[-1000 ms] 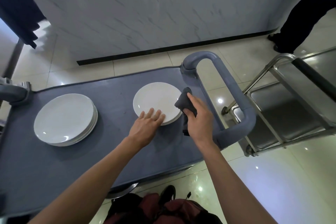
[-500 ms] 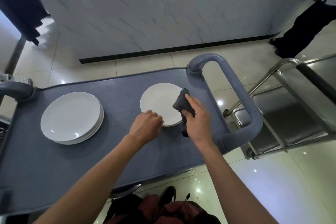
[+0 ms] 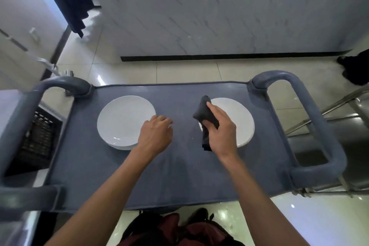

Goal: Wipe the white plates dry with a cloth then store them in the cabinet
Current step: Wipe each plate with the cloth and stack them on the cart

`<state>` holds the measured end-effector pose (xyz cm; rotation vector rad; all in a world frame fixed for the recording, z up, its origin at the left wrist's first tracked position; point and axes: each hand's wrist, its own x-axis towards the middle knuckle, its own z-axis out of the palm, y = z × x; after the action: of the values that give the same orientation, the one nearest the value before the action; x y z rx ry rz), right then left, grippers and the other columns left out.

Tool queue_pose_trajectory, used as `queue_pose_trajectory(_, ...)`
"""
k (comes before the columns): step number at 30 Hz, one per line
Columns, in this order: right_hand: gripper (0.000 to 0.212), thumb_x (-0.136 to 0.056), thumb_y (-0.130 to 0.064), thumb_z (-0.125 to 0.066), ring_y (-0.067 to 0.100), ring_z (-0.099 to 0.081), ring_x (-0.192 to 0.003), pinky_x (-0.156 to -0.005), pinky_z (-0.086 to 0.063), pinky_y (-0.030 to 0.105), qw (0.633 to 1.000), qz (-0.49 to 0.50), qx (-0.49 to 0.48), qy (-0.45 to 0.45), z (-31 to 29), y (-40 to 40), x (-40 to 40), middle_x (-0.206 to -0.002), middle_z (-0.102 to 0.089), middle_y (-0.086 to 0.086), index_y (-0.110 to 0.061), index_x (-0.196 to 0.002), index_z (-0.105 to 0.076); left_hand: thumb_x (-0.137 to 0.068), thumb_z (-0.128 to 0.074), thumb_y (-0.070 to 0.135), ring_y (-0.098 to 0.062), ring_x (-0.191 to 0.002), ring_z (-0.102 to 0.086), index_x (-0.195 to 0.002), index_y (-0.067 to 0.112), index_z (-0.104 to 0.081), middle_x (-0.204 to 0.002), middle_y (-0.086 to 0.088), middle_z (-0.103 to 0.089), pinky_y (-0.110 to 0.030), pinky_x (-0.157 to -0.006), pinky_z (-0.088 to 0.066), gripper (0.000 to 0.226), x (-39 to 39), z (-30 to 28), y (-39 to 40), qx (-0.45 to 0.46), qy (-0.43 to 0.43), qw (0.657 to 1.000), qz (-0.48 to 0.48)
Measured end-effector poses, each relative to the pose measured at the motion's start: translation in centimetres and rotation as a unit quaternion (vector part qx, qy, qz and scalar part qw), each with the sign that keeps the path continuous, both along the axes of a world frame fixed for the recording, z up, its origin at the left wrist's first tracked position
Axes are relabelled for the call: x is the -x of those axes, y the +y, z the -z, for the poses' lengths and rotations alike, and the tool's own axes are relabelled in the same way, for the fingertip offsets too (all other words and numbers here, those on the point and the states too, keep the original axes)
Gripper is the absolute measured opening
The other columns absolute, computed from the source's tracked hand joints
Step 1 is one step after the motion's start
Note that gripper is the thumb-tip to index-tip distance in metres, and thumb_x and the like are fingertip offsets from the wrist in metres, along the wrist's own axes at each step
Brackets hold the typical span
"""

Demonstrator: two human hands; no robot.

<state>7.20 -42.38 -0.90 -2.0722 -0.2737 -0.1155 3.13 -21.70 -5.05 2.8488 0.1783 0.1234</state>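
With your right hand (image 3: 220,129) clamped on the cloth (image 3: 205,118) over the right-of-centre plate (image 3: 237,120), curl your left hand (image 3: 155,134) firmly under the left stack (image 3: 124,121) rim before lifting.

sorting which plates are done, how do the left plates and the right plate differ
The left plates form a stack with several rims showing; the right plate looks single. The left hand reaches the left plates' edge bare; the right hand holds a dark cloth over the right plate. Both are white, round, on the grey cart.
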Motion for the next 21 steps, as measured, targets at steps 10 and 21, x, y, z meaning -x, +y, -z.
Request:
queue_pose_trajectory(10, 0.054, -0.088, -0.001, -0.069, 0.000, -0.052, -0.120, -0.101, -0.034, 0.006, 0.996, -0.081, -0.002, 0.045, 1.1, 12.2, 0.7, -0.134, -0.057, -0.013, -0.019, -0.138, -0.058, -0.099, -0.054, 0.026, -0.027, -0.118, -0.055, -0.131, 0.021, -0.065, -0.130, -0.001, -0.065, -0.041, -0.091, -0.047, 0.034, 3.8, 0.4, 11.3, 0.046, 0.041, 0.993, -0.102)
queue_pose_trajectory(21, 0.053, -0.089, -0.001, -0.066, 0.018, -0.055, -0.124, -0.107, -0.044, 0.033, 0.989, -0.148, 0.010, 0.014, 1.2, 22.2, -1.1, -0.138, -0.058, -0.002, -0.016, -0.139, -0.057, -0.096, -0.059, 0.028, -0.028, -0.116, -0.057, -0.126, 0.018, -0.067, -0.123, -0.004, -0.066, -0.041, -0.092, -0.047, 0.032, 6.0, 2.0, 20.5, 0.147, 0.033, 0.953, -0.262)
